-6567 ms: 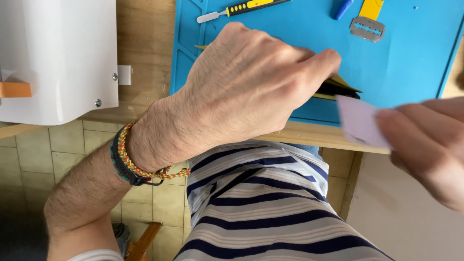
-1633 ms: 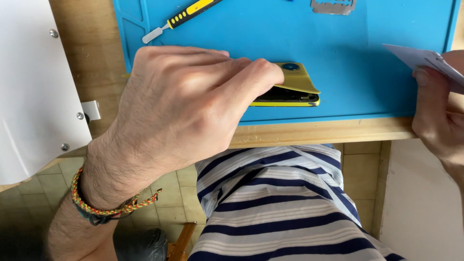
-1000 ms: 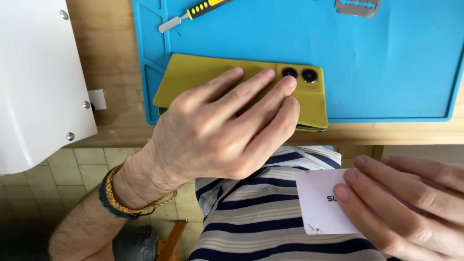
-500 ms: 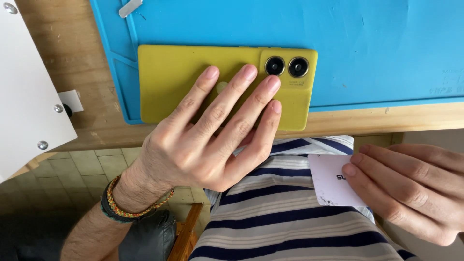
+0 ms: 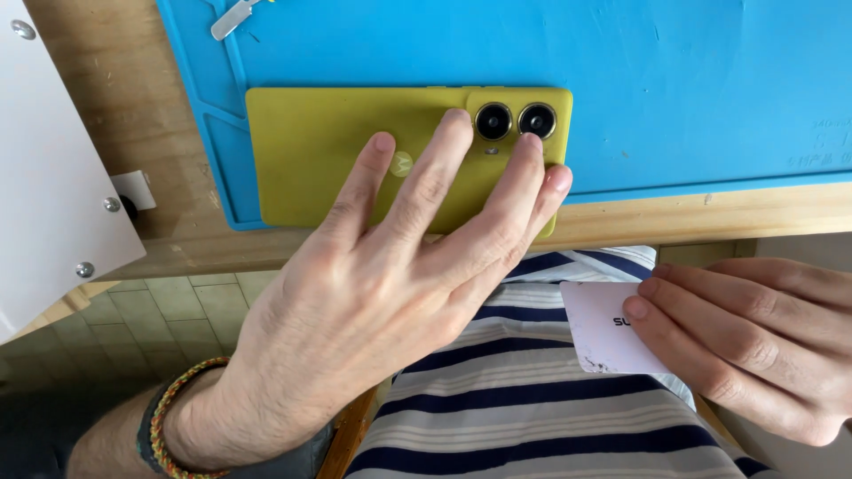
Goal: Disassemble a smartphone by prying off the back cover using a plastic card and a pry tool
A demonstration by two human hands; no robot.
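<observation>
Four left hand (image 5: 373,310) fingers on phone (image 5: 319,151)

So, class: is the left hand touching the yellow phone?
Touching. The head view shows the left hand with its fingertips pressed flat on the yellow phone.

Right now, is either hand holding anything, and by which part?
The right hand pinches a white plastic card by its right end. The left hand grips nothing; its fingers rest flat on the yellow-green phone.

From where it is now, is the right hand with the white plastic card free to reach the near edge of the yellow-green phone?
Probably yes, at the camera end. The right hand holds the white plastic card just below the bench edge; the left hand covers most of the yellow-green phone.
</observation>
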